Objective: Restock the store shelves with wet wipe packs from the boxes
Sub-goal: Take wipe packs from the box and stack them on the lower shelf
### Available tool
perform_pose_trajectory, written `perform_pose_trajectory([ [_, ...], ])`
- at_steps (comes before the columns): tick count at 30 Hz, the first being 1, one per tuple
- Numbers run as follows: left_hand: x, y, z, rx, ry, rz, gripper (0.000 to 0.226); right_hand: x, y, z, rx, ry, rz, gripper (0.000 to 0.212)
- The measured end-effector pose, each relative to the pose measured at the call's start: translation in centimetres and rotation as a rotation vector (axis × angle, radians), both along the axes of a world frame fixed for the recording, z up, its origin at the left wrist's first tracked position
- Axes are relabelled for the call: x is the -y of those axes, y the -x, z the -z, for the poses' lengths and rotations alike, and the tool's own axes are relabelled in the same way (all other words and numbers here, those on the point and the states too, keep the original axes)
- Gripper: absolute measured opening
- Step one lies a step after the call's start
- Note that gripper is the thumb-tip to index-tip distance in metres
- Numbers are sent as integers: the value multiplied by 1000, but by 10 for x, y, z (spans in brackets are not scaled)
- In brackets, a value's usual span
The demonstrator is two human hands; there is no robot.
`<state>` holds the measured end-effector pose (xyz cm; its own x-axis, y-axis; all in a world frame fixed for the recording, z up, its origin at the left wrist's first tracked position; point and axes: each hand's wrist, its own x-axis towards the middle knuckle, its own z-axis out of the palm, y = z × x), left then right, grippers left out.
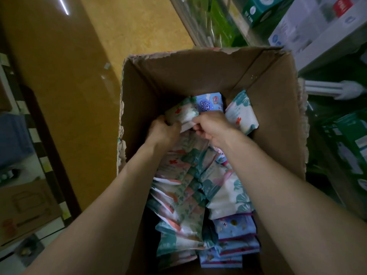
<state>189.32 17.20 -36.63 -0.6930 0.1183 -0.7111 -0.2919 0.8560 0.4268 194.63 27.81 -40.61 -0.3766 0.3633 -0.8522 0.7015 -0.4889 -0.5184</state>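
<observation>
An open cardboard box [178,76] stands on the floor below me, filled with several wet wipe packs printed in white, teal and red, plus blue packs [234,229] near the front. Both my arms reach down into it. My left hand [162,132] and my right hand [210,128] both grip one white-and-teal wet wipe pack [182,113] near the box's far end. A blue pack [210,102] stands just behind it, and another white-and-teal pack [242,114] leans against the right wall.
Store shelves [317,46] run along the right, holding green tissue boxes [264,8] and white cartons [309,22]. Brown shiny floor [69,76] lies to the left of the box. A flat cardboard box [25,203] sits at the lower left.
</observation>
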Motion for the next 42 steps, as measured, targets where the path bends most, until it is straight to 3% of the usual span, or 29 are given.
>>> perform_pose_trajectory([
  [3, -8, 0, -6, 126, -149, -356, 65, -13, -17, -20, -107, 232, 84, 20],
  [5, -14, -1, -7, 242, -284, -514, 42, -14, -26, -30, -81, 236, 43, 17],
  [7, -18, -4, -10, 239, -324, -564, 28, -15, -30, -36, 33, -101, -203, 8],
  [9, -19, -5, -11, 160, -283, -535, 36, -18, -32, -37, 198, -622, -601, 30],
  [10, -20, -5, -14, 128, -259, -511, 39, -20, -33, -39, 257, -784, -719, 40],
  [14, -20, -4, -20, 66, -180, -409, 40, -15, -26, -34, 397, -894, -845, 63],
  [20, -15, -3, -25, 4, -157, -351, 37, -16, -26, -16, 460, -1076, -859, 42],
  [26, -11, -9, -28, 11, -148, -337, 38, -33, -12, -15, 492, -1078, -828, 43],
  [31, -8, -16, -30, -7, -148, -336, 36, -53, -5, -27, 524, -903, -832, 57],
  [33, -6, -21, -33, -31, -133, -318, 38, -50, -14, -34, 515, -881, -869, 52],
  [38, -4, -29, -54, -90, -157, -293, 39, -40, -33, -69, 337, -864, -694, 47],
  [42, -2, -28, -95, -144, -241, -354, 34, -33, -42, -118, 61, -801, -417, 35],
])
